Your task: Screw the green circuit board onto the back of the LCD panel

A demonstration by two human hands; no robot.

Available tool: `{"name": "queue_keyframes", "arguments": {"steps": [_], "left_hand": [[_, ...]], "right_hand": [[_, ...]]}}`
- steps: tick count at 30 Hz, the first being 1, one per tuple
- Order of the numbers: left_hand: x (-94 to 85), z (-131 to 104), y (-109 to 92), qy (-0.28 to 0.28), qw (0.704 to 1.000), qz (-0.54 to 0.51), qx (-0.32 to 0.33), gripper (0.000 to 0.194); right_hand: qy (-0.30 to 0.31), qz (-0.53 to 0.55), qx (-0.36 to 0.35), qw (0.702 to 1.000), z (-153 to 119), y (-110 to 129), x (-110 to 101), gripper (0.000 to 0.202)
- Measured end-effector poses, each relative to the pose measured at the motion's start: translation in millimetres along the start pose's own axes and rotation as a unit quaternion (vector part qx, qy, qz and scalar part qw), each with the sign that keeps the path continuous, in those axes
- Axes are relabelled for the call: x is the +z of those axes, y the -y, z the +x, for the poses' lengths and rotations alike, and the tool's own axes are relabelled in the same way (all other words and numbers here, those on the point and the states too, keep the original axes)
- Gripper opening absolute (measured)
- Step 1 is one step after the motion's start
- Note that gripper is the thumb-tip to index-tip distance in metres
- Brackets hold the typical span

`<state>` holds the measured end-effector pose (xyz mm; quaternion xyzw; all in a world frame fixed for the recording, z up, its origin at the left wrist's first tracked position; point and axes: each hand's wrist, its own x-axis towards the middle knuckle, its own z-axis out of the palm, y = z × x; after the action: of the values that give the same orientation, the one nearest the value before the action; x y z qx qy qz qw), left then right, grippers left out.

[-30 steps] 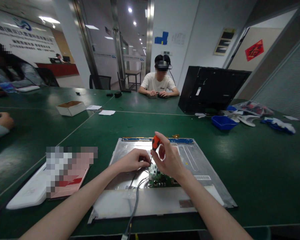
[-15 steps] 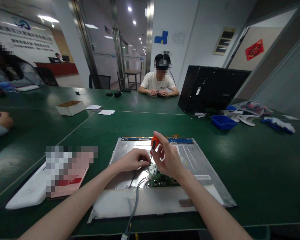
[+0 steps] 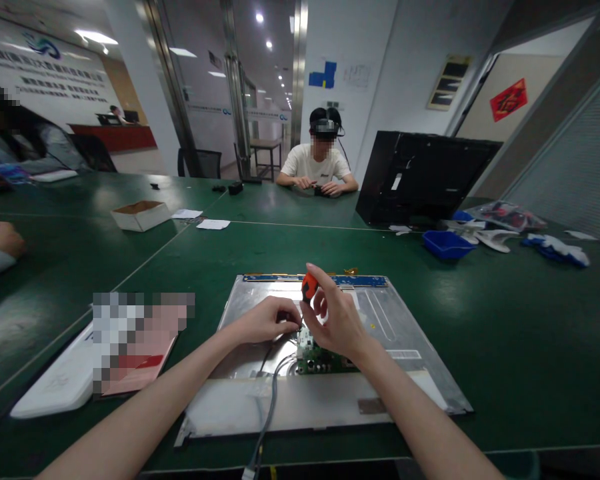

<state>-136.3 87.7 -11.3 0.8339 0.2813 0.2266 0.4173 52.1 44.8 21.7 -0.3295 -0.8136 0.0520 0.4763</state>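
Observation:
My right hand [image 3: 344, 325] is closed on a small screwdriver [image 3: 309, 288] with an orange and black handle. It holds the tool nearly upright, with the tip down at the upper left corner of a green circuit board [image 3: 322, 363]. Beside that tip, my left hand [image 3: 269, 320] has its fingers pinched together; whatever is between them is hidden. Under both hands a silver display panel [image 3: 405, 393] lies flat, the board resting on its back. Grey cables [image 3: 271, 407] run from near the board over the panel's front edge, ending in a white connector [image 3: 249, 473].
Left of the panel lie a white device [image 3: 55, 390] and a pink item [image 3: 145, 373]. An open carton [image 3: 141, 217] is farther back. A black monitor [image 3: 425, 180], blue tray [image 3: 446, 245] and gloves [image 3: 555, 251] stand at right. A person [image 3: 320, 167] sits opposite; another person's hand [image 3: 3, 241] is at left.
The screwdriver handle has turned slightly in my right hand's fingers. My left hand stays in place. The other person's hand at the left edge has shifted a little.

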Motion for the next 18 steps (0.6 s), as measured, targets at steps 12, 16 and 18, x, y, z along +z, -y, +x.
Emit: {"name": "queue_keyframes", "arguments": {"steps": [12, 16, 18], "left_hand": [[-0.3, 0.4, 2.2, -0.008, 1.0, 0.01, 0.019, 0.01], [0.1, 0.7, 2.2, -0.007, 1.0, -0.001, 0.015, 0.009], [0.0, 0.3, 1.8, -0.002, 1.0, -0.002, 0.006, 0.008]], "right_hand": [[-0.018, -0.034, -0.005, 0.999, 1.8, -0.6, 1.1, 0.06], [-0.008, -0.023, 0.005, 1.0, 0.4, -0.4, 0.3, 0.063], [0.003, -0.011, 0.012, 1.0, -0.5, -0.4, 0.1, 0.066]]}}
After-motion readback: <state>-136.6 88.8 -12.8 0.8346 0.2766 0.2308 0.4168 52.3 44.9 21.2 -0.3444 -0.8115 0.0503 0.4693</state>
